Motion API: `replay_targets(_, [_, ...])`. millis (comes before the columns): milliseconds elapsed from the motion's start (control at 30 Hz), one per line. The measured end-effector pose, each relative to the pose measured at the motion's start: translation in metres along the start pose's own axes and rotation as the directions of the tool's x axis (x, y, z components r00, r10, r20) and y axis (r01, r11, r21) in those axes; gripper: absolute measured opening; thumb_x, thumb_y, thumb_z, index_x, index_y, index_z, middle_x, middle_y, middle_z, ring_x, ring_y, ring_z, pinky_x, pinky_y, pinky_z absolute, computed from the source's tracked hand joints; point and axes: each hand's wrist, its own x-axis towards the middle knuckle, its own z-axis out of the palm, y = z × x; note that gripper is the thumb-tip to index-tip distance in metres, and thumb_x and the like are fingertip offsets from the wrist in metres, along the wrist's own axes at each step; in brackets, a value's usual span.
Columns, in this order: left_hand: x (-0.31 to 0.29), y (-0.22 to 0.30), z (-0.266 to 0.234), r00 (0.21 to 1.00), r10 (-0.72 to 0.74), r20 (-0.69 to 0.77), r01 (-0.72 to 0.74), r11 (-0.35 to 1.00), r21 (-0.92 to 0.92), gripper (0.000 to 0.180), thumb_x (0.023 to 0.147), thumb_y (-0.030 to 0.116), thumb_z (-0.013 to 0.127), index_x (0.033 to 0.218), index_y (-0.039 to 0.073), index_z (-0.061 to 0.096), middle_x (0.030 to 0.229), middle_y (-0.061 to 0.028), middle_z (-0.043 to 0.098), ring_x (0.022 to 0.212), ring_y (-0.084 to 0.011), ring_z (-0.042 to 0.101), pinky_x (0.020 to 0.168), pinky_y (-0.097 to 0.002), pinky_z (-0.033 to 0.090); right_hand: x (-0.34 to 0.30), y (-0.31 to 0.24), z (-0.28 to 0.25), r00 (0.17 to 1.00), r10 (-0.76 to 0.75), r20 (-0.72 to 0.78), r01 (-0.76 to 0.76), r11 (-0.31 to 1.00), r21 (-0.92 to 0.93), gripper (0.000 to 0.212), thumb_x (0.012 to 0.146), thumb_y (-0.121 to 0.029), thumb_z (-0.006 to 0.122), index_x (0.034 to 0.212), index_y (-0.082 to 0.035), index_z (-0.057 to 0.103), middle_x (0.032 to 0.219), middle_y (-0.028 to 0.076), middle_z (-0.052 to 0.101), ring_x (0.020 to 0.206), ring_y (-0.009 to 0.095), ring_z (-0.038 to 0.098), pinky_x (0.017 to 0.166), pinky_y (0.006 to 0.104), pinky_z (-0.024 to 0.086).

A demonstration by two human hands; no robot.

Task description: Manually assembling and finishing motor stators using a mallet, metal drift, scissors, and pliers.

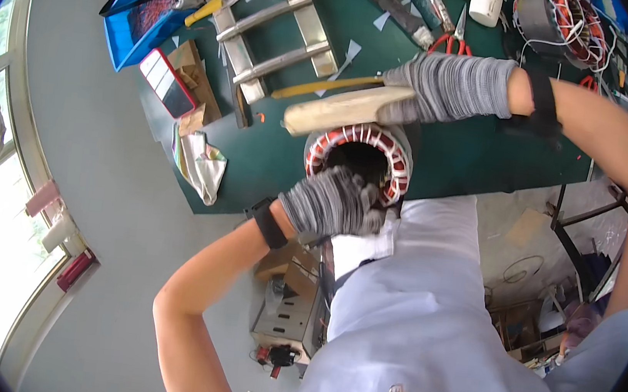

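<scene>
A worker's gloved right hand (411, 92) holds a wooden paddle (339, 111) over the far rim of a wound stator (398, 168) at the near edge of a green table (481, 157), its fingers clamped on the paddle's right end. The gloved left hand (340, 201) lies at the stator's near rim, fingers curled by the dark bore; whether they grip the winding or merely rest there, one cannot tell. The step in hand appears to be dressing the white-laced orange-red coil end, with paddle and coil so close that contact cannot be judged. The next move would seem to call for a steady left hand, kept clear of the wood, and a controlled press or tap that spares the lacing. Room is widest to the stator's right, where the tabletop lies bare; a smaller bare patch separates it from a crumpled pouch (207, 171) at left. Beyond the paddle, a yellow strip (318, 88) and a metal frame (318, 45) crowd the far side, while the table's near edge and the worker's lap limit movement below.
</scene>
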Motion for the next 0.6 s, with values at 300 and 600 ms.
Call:
replay_targets(300, [-0.002,-0.014,0.012,1.0,0.021,-0.01,-0.022,0.995,-0.1,0.018,0.072,0.023,0.054,0.089,0.025,0.055,0.077,-0.006,0.053,0.064,-0.0215,0.055,0.052,-0.0325,0.044,0.015,-0.054,-0.054,0.986,0.028,0.162,-0.038,0.997,0.062,0.051,0.081,-0.052,0.053,0.093,-0.003,0.056,0.069,0.013,0.06,0.062,0.028,0.059,0.057,0.0352,0.048])
replay_targets(600, [-0.003,-0.022,-0.001,0.999,0.052,-0.015,-0.052,0.999,0.013,0.015,0.073,0.024,0.054,0.088,0.025,0.057,0.083,-0.0065,0.056,0.071,-0.0233,0.057,0.057,-0.0345,0.046,0.036,-0.044,-0.05,0.682,0.433,0.59,-0.519,0.854,-0.027,0.05,0.083,-0.052,0.049,0.094,-0.004,0.055,0.07,0.012,0.059,0.063,0.024,0.06,0.058,0.0326,0.047])
